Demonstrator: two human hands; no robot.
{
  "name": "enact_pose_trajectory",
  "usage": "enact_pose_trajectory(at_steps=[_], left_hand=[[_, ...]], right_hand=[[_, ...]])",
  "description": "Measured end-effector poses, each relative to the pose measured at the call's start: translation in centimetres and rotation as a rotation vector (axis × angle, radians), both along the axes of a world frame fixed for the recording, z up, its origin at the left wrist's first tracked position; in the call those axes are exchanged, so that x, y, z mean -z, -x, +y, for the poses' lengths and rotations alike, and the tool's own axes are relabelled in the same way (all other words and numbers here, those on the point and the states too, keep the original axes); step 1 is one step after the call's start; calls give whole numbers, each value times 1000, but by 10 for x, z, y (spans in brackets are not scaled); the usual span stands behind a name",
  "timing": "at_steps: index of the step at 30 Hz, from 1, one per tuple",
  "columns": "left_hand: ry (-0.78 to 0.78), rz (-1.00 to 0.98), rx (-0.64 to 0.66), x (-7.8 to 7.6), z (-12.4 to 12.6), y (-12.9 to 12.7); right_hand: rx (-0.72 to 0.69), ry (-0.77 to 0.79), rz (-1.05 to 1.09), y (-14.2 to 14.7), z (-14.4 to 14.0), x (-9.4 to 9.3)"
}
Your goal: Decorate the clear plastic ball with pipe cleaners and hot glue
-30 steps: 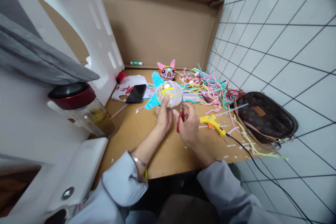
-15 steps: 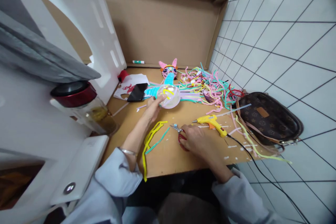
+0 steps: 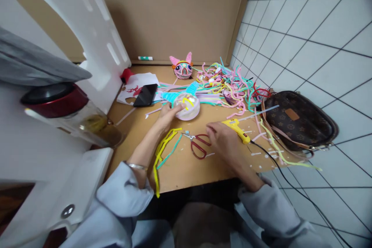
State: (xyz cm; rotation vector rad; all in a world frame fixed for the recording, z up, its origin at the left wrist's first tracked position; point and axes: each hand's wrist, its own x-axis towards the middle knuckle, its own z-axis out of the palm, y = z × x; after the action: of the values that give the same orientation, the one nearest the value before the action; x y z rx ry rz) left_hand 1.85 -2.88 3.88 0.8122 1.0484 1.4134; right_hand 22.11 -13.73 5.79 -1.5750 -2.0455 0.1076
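My left hand (image 3: 169, 115) grips a clear plastic ball (image 3: 190, 113) by its left side, thumb over the front. A yellow pipe-cleaner shape shows on the ball, and two light-blue ear-like pieces (image 3: 171, 96) stick out from its far side. My right hand (image 3: 223, 137) hovers over the table, its fingers bent and largely hidden beneath it. It covers the front of a yellow hot glue gun (image 3: 236, 128); whether they touch is unclear. Red-handled scissors (image 3: 200, 145) lie free just left of that hand. Yellow pipe cleaners (image 3: 159, 151) and one teal pipe cleaner (image 3: 171, 153) lie nearer my left forearm.
A pink-eared animal head (image 3: 183, 70) sits at the back beside a heap of coloured pipe cleaners (image 3: 232, 85). A phone (image 3: 145, 95) lies on paper. A brown handbag (image 3: 299, 120) stands right, a glass bottle (image 3: 95, 124) left. The glue gun's cord (image 3: 279, 170) trails off the table.
My right hand has let go of the scissors and moved up and right to the glue gun. My left hand still holds the ball, now tilted differently. The view has shifted slightly.
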Motion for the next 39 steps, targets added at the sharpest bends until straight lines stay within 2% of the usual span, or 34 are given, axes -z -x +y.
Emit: enact_pose_trajectory(at_steps=[3,6,10,12,15,18,21,27,32,39], left_hand=[[8,-97,94,-5,-1,-1],[13,-196,97,-11,-3,-2],[27,-255,92,-13,-6,-5],[29,-253,86,-13,-7,-6],[18,-261,87,-13,-8,-8],[34,-290,80,-15,-9,-10],[50,-304,85,-17,-9,-11],[9,-312,111,-17,-12,-13],[12,-293,82,-17,-14,-18],[-27,-267,50,-23,-17,-23]], right_hand=[[249,-161,2,-34,0,9],[399,-94,-148,-64,-2,13],[455,147,-365,-77,5,17],[474,191,-410,-75,12,19],[500,199,-351,-74,23,22],[519,228,-159,-77,26,19],[578,72,64,-72,19,9],[483,-265,267,-29,10,-18],[486,-359,279,-3,23,-24],[482,-414,204,2,39,-18]])
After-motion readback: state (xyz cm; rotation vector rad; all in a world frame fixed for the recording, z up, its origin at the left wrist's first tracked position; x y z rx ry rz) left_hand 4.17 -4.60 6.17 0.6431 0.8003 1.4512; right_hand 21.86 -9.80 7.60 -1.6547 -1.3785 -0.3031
